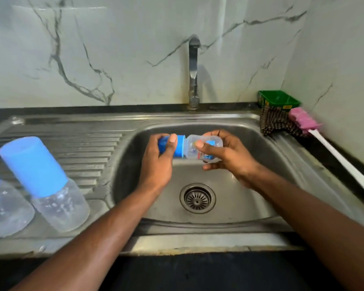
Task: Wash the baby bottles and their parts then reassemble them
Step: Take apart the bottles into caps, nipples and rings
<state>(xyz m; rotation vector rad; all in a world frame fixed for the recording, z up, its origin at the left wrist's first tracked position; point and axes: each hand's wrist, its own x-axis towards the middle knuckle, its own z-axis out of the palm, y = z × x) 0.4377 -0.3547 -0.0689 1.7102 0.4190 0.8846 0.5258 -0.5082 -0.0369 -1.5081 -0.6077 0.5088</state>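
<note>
At centre frame, above the steel sink basin, a small baby bottle is held horizontally between both hands. The left hand grips its blue cap, fingers curled round the cap and the thumb lying across the top. The right hand grips the clear body, thumb on the near side and fingers curled behind it. The bottle's cap end points to the left of the frame.

At lower left, two more capped bottles stand on the ribbed drainboard: one large bottle with a tall blue cap, and a second bottle partly cut off by the frame edge, just beside it.

The tap rises at upper centre; no water flow is discernible. At right, a green container, a patterned cloth and a pink-headed bottle brush with a white handle lie on the sink's edge.
</note>
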